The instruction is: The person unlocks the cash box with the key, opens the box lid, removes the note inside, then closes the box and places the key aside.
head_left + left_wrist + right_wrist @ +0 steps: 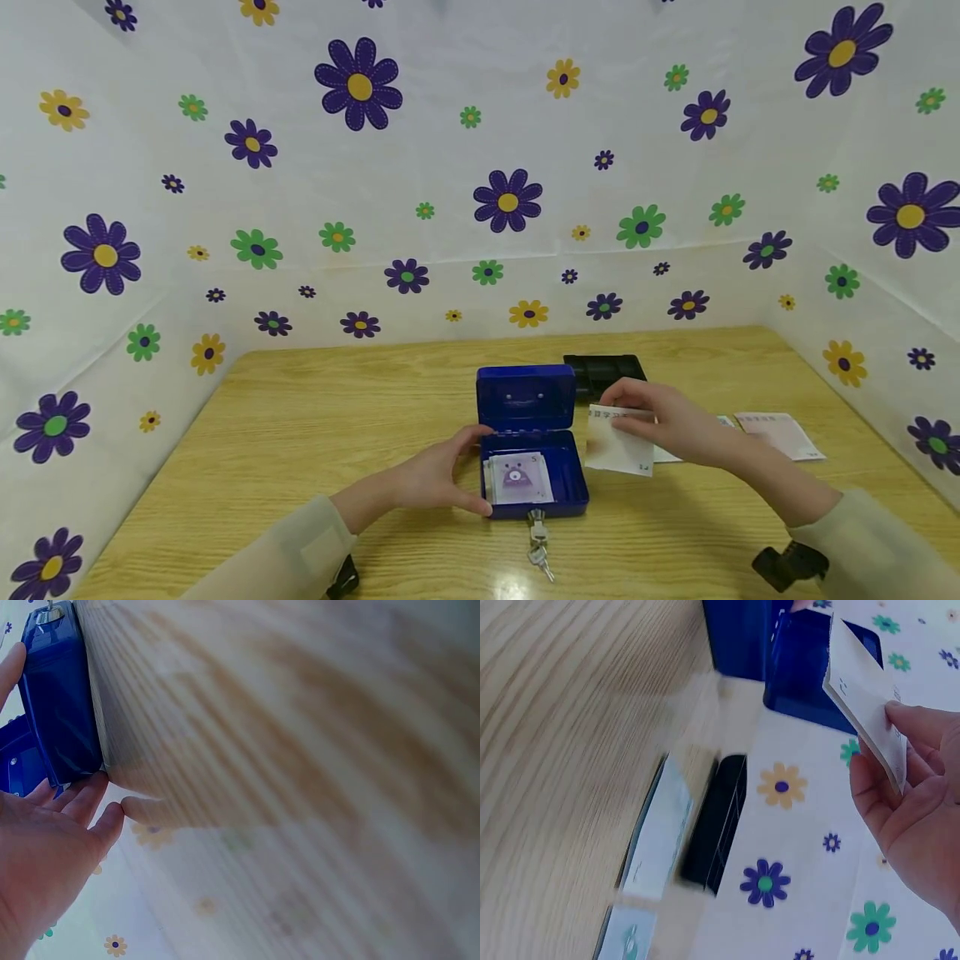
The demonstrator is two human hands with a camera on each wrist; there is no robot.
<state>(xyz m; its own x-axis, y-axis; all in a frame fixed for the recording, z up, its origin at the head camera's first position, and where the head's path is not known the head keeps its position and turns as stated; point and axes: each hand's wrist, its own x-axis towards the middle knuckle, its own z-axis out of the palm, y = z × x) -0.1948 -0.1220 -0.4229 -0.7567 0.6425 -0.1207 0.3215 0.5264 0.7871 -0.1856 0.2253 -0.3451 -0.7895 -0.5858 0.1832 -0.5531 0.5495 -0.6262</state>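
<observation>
From my end I had the stack of paper play notes (621,450) in the air just to the right of the blue metal cash box (567,475), pinched by the right hand (667,421), thumb on the upper face and fingers behind. I judged the stack very light and bendable, firmer as a bundle than as single sheets, with smooth faces that could slide and fan apart; the best hold looked to be across its whole thickness near one edge, gently enough not to crease it. Its printed strip lay along the far edge, by the fingers, and a small corner mark pointed toward the near right. In the right wrist view its longer side seemed to run from the fingers toward the raised lid (525,408); from the head it looked nearly square, so I could not be sure of the long axis. The left hand (427,482) gripped the box across its left side, thumb at the front corner and fingers at the rear, beside the purple bear notes (517,483) inside.
</observation>
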